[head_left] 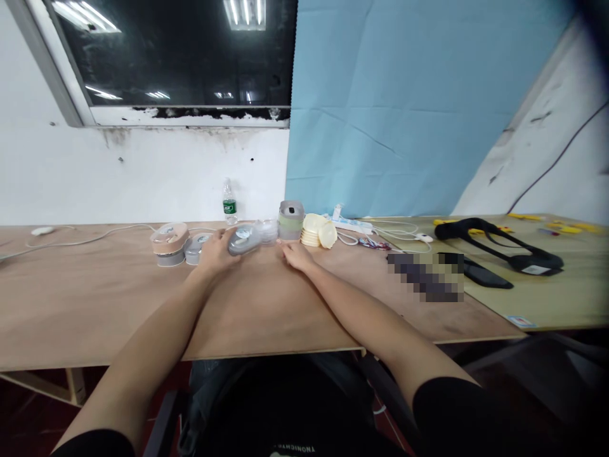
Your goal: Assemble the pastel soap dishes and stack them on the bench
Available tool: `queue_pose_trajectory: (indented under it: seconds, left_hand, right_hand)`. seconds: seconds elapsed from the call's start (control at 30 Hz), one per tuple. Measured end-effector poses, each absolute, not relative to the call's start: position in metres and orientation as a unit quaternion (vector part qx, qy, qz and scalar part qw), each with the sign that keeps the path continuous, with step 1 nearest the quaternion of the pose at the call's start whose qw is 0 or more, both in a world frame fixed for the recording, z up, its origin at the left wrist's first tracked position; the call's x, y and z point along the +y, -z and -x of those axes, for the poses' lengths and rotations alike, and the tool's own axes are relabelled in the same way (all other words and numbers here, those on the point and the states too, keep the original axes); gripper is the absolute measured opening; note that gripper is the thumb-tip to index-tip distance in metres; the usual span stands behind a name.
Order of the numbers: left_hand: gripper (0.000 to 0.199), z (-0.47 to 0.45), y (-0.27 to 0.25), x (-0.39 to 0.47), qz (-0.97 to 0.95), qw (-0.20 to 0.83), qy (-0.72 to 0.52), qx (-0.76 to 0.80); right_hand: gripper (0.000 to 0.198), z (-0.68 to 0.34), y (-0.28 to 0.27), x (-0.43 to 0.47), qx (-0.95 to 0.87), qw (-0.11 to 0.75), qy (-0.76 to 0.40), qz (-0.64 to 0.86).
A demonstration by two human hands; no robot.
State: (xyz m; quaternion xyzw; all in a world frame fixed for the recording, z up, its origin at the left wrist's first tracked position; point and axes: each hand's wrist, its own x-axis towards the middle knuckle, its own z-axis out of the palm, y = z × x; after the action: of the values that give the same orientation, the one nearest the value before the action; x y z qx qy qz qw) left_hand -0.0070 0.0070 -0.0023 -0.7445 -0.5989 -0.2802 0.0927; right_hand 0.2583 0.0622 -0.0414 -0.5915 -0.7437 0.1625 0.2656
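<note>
My left hand (217, 252) is closed on the edge of a grey round container (243, 239) with a clear top, which is tilted towards me. My right hand (295, 255) rests low over the table, its fingers loosely apart and nothing visible in them. Just behind it stands a grey and green stacked container (291, 221). Clear plastic cups or lids (266, 231) lie between the two hands. To the left are a pink and grey stacked container (170, 243) and another small grey container (194, 247). Pale yellow round pieces (314, 230) are piled at the right.
A water bottle (229, 203) stands against the wall. Cables and a power strip (352, 225) lie at the back right. Further right are a black headband-like device (499, 244) and a dark phone-like slab (485, 273). The brown tabletop (271, 311) ends close to my body.
</note>
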Motion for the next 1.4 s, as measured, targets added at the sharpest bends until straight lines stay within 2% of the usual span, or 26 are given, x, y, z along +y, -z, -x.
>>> queue_pose_trajectory:
  seconds: [0.17,0.37,0.47,0.6,0.7,0.87,1.0,1.13,1.23,1.4]
  left_hand:
    - [0.077,0.035,-0.007,0.004,0.589,0.173,0.288,-0.735]
    - [0.068,0.044,0.000,0.007,0.555,0.209,0.242,-0.768]
    - [0.068,0.042,0.003,0.007,0.563,0.203,0.251,-0.761]
    - [0.069,0.044,0.005,0.008,0.559,0.198,0.276,-0.757]
    - [0.067,0.049,0.007,0.010,0.542,0.203,0.290,-0.763]
    - [0.069,0.054,0.010,0.013,0.528,0.198,0.306,-0.767]
    - [0.075,0.049,0.007,0.011,0.539,0.188,0.338,-0.748]
    - [0.068,0.031,0.003,0.006,0.587,0.208,0.346,-0.702]
    - [0.062,0.013,0.001,0.001,0.623,0.213,0.338,-0.673]
    - [0.059,-0.008,0.003,-0.003,0.683,0.194,0.331,-0.621]
  right_hand:
    - [0.069,-0.259,0.043,0.063,-0.759,0.260,-0.139,0.580]
    - [0.052,-0.258,0.045,0.062,-0.781,0.267,-0.107,0.555]
    - [0.042,-0.262,0.039,0.059,-0.760,0.329,-0.082,0.555]
    - [0.037,-0.287,0.027,0.058,-0.691,0.464,-0.024,0.553]
    - [0.033,-0.315,0.024,0.065,-0.631,0.508,0.005,0.587]
    - [0.027,-0.354,0.036,0.086,-0.559,0.511,0.011,0.653]
    - [0.033,-0.364,0.049,0.099,-0.552,0.462,-0.039,0.693]
    - [0.018,-0.362,0.052,0.099,-0.562,0.430,-0.060,0.704]
    - [0.011,-0.356,0.045,0.092,-0.570,0.447,-0.015,0.690]
    - [0.023,-0.326,0.023,0.071,-0.638,0.504,0.100,0.573]
